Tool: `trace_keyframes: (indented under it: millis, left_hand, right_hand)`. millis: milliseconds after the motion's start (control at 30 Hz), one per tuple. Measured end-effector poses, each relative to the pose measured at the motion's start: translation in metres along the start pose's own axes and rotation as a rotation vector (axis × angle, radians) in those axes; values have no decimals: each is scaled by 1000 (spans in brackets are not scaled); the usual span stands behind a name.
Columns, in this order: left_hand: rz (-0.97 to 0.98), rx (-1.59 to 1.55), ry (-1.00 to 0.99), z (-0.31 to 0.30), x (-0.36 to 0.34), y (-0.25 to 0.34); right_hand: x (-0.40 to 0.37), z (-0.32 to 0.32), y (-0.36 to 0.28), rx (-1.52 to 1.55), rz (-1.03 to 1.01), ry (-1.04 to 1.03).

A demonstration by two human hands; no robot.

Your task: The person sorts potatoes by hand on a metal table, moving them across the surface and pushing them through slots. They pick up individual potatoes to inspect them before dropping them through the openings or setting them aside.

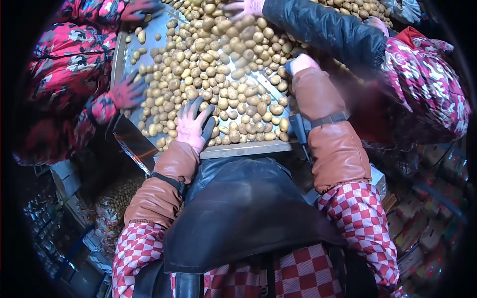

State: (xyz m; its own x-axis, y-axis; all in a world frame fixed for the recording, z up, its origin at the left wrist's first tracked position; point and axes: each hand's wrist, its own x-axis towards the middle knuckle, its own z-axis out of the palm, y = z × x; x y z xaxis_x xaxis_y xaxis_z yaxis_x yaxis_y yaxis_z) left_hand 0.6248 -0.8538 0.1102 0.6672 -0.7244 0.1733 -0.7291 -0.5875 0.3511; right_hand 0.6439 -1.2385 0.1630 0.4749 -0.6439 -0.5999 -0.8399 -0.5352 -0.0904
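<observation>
My left hand (191, 126), in a pink glove with grey fingers, lies spread on the potatoes (233, 94) near the front edge of the metal sorting table (248, 149). Its fingers point away from me and grip nothing. Further out on the right, my right hand (304, 64) in the same kind of glove reaches in among the potatoes. Most of its fingers are hidden from view, and I cannot tell whether they hold a potato. Brown sleeve covers reach up both of my forearms.
At the left, a co-worker's gloved hands (128, 92) are at the table's side. From the upper right, another person's dark sleeve (323, 32) stretches across, with a pink-gloved hand (246, 7) over the potatoes. Cardboard boxes (415, 228) stand low at the right.
</observation>
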Motion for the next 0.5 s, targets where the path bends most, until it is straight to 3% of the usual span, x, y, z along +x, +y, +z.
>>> trace_keyframes:
  millis: [67,133,233,300,333,400,500]
  left_hand:
    - [11,-7,10,1,0,0]
    - [16,-15,24,3,-2,0]
    - [20,-10,39,4,-5,-1]
    - [14,4,28,2,-4,0]
    - [11,7,32,2,-4,1]
    - [-8,-3,5,1,-4,1]
    - [5,-13,6,1,-3,-2]
  right_hand:
    - [4,-6,-13,-90,-137,12]
    - [17,-8,-39,-273,-510,87]
    - [68,-21,-70,-735,-1680,489]
    - [78,-21,-70,-818,-2120,628]
    - [82,-21,-64,-814,-2234,639]
    - [70,-21,-43,-684,-2276,406]
    - [70,-28,-13,-671,-2210,294]
